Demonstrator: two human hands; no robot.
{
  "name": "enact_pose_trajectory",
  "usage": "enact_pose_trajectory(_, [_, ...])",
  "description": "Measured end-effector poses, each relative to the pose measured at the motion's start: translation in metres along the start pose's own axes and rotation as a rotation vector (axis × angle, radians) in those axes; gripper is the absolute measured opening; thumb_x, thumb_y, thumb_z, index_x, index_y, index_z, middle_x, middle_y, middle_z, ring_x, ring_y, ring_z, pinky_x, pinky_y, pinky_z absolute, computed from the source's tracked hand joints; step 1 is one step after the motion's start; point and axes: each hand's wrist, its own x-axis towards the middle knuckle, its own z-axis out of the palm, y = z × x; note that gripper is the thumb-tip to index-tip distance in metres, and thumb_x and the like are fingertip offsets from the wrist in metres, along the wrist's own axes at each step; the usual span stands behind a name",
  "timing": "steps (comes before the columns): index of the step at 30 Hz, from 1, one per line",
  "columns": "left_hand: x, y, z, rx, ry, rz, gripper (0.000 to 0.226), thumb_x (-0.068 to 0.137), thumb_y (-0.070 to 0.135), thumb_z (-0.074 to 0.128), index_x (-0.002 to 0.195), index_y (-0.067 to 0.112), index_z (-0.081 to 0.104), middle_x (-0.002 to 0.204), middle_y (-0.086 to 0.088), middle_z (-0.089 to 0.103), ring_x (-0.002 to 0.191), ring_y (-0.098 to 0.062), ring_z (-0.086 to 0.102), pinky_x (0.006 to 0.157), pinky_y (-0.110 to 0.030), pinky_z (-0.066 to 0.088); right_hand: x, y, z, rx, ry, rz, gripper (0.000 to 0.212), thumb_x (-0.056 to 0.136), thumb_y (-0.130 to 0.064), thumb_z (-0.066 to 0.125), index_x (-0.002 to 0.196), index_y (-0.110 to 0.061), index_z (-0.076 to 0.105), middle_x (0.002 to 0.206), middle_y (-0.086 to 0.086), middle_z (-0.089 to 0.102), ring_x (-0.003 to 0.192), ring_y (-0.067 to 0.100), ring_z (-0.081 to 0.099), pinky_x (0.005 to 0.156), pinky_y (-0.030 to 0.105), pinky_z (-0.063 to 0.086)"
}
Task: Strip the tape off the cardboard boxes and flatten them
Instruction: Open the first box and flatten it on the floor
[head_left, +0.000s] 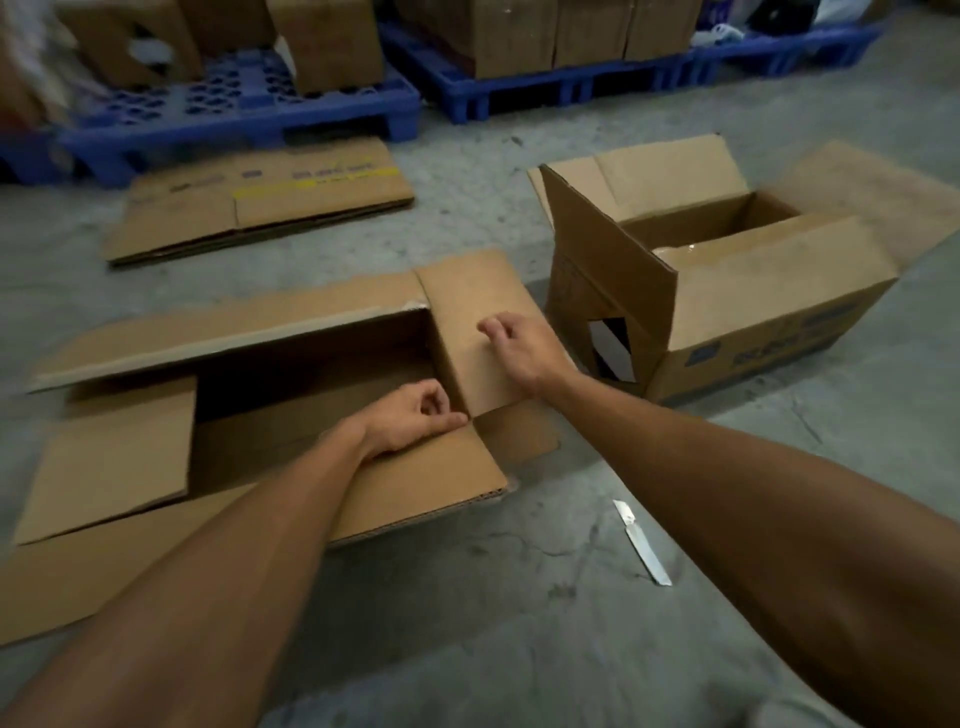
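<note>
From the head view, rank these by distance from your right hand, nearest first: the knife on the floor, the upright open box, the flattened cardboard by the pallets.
From the right hand:
1. Upright open box, just to its right.
2. Knife, on the floor nearer you, under the right forearm.
3. Flattened cardboard, far left, by the blue pallets.

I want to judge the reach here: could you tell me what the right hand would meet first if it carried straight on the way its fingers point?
Probably the box's right end flap: the right hand points up-left with its fingertips already at it. Depth is unclear.
</note>
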Motion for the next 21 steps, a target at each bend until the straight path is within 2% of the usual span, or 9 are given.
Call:
enact_pose_trajectory(3, [-0.025,-0.017,-0.036,0.115,-0.290,-0.195,0.066,0.065,0.073,0.074,0.122,0.043,0.061,0.127,0.010,0.059,0.117,-0.016,0.055,0.106,-0.046,0.041,0.017,-0.028,0.022,-0.319,-0.312,0.070,0.047,0.103,-0.043,0.041,0.127,-0.008,0.062,0.128,0.015,0.062,0.117,0.033,0.057,0.099,0.039,0.046])
enact_pose_trajectory(5, [-0.038,-0.025,-0.054,0.193,-0.437,-0.342,0.089,0.056,0.068,0.084,0.135,0.043,0.051,0.133,0.010,0.057,0.120,-0.017,0.055,0.110,-0.047,0.039,0.023,-0.039,0.030,-0.536,-0.422,0.098,0.047,0.100,-0.045,0.049,0.128,-0.008,0.058,0.123,0.010,0.061,0.113,0.030,0.058,0.093,0.036,0.048])
enact_pose_trajectory(6, [-0.045,-0.029,-0.057,0.243,-0.480,-0.367,0.089,0.054,0.064,0.087,0.133,0.041,0.053,0.129,0.010,0.061,0.116,-0.016,0.059,0.108,-0.046,0.042,0.023,-0.046,0.034,-0.628,-0.455,0.089,0.045,0.099,-0.042,0.053,0.128,-0.008,0.058,0.119,0.011,0.061,0.110,0.029,0.059,0.088,0.035,0.048])
enact_pose_trajectory(7, [-0.050,-0.033,-0.054,0.306,-0.476,-0.356,0.084,0.054,0.062,0.087,0.129,0.038,0.057,0.124,0.010,0.065,0.110,-0.015,0.062,0.104,-0.044,0.046,0.024,-0.049,0.038,-0.703,-0.460,0.075,0.042,0.098,-0.037,0.055,0.127,-0.007,0.059,0.118,0.011,0.062,0.108,0.030,0.060,0.085,0.036,0.048])
enact_pose_trajectory(9, [-0.053,-0.045,-0.040,0.459,-0.313,-0.285,0.073,0.061,0.060,0.084,0.125,0.035,0.060,0.121,0.006,0.066,0.106,-0.015,0.063,0.098,-0.041,0.051,0.027,-0.046,0.049,-0.737,-0.411,0.084,0.039,0.098,-0.024,0.055,0.132,-0.003,0.054,0.128,0.015,0.060,0.115,0.033,0.060,0.091,0.039,0.051])
enact_pose_trajectory(11, [-0.053,-0.050,-0.029,0.641,-0.129,-0.215,0.065,0.075,0.058,0.075,0.131,0.030,0.056,0.127,-0.002,0.060,0.113,-0.022,0.058,0.099,-0.041,0.048,0.032,-0.037,0.064,-0.631,-0.349,0.148,0.044,0.098,-0.015,0.053,0.139,-0.003,0.045,0.134,0.018,0.055,0.121,0.036,0.057,0.098,0.042,0.052])
enact_pose_trajectory(14, [-0.051,-0.045,-0.018,0.744,-0.047,-0.192,0.058,0.087,0.052,0.065,0.137,0.024,0.052,0.133,-0.008,0.054,0.122,-0.027,0.051,0.101,-0.039,0.041,0.034,-0.027,0.072,-0.491,-0.279,0.174,0.039,0.095,-0.011,0.058,0.133,-0.007,0.048,0.126,0.016,0.058,0.117,0.033,0.059,0.096,0.040,0.053])
enact_pose_trajectory(18, [-0.046,-0.022,-0.007,0.667,-0.102,-0.234,0.058,0.088,0.060,0.059,0.131,0.019,0.056,0.130,-0.009,0.055,0.116,-0.027,0.053,0.097,-0.039,0.044,0.037,-0.015,0.059,-0.502,-0.224,0.142,0.037,0.097,-0.010,0.058,0.131,-0.009,0.046,0.127,0.016,0.057,0.119,0.034,0.056,0.094,0.041,0.048])
enact_pose_trajectory(21, [-0.040,-0.007,0.005,0.309,-0.028,-0.294,0.072,0.085,0.081,0.036,0.109,0.023,0.072,0.119,-0.005,0.069,0.108,-0.024,0.062,0.099,-0.038,0.045,0.038,-0.005,0.049,-0.606,-0.211,0.101,0.040,0.099,-0.007,0.048,0.138,-0.011,0.041,0.133,0.017,0.055,0.123,0.036,0.054,0.097,0.047,0.047])
